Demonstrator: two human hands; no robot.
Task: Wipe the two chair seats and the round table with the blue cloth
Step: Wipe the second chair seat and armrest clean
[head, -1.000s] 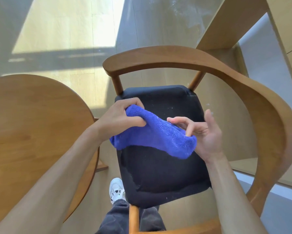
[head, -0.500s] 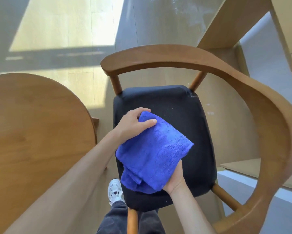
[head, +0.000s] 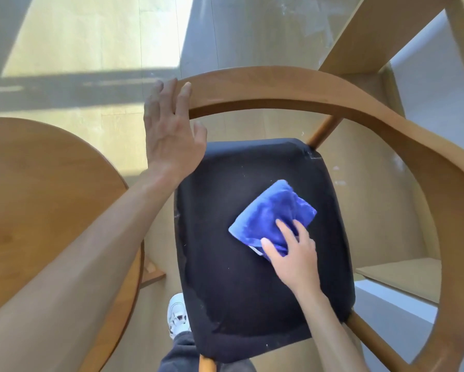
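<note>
A folded blue cloth (head: 272, 213) lies on the right half of the black chair seat (head: 225, 264). My right hand (head: 292, 253) presses down on the cloth's near edge with spread, fairly straight fingers. My left hand (head: 172, 130) rests with straight fingers on the left end of the chair's curved wooden backrest (head: 306, 87). The round wooden table (head: 37, 197) sits to the left of the chair, partly under my left forearm. Only one chair is in view.
The curved armrest (head: 461, 224) wraps round the right side of the seat. A wooden shelf unit (head: 373, 36) stands at the back right. My white shoe (head: 177, 315) and dark trouser leg show below, between table and seat. Sunlit floor lies beyond.
My left hand let go of the cloth and moved up onto the backrest. My right hand brought the folded cloth down onto the right side of the seat.
</note>
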